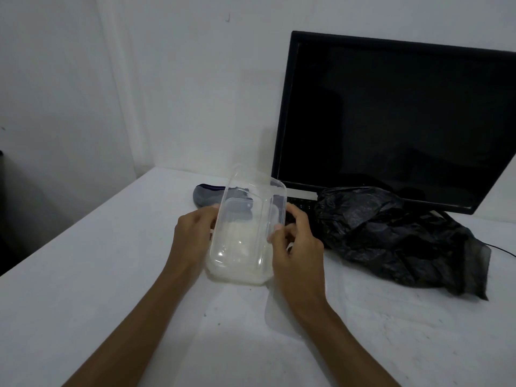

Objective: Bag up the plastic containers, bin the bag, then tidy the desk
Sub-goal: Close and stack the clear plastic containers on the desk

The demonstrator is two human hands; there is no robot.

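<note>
**Clear container held over desk, both hands on it**

Edges and room: I see the white desk (pixel 83 275) running back into a wall corner; its left edge drops off to dark floor. Bare desk surface lies to the left of and in front of my arms. To the right, a crumpled black plastic bag (pixel 396 241) lies on the desk against the foot of a dark monitor (pixel 391 118), taking up the right rear area. A grey object (pixel 208 195) lies behind the container near the wall; I cannot tell what it is.

Hands: the left hand (pixel 192 233) grips the left side of the clear plastic container (pixel 245 233), fingers curled round the wall. The right hand (pixel 296 241) pinches the right rim, thumb on the edge. The container is tilted, mouth facing away towards the monitor, just left of the bag.
</note>
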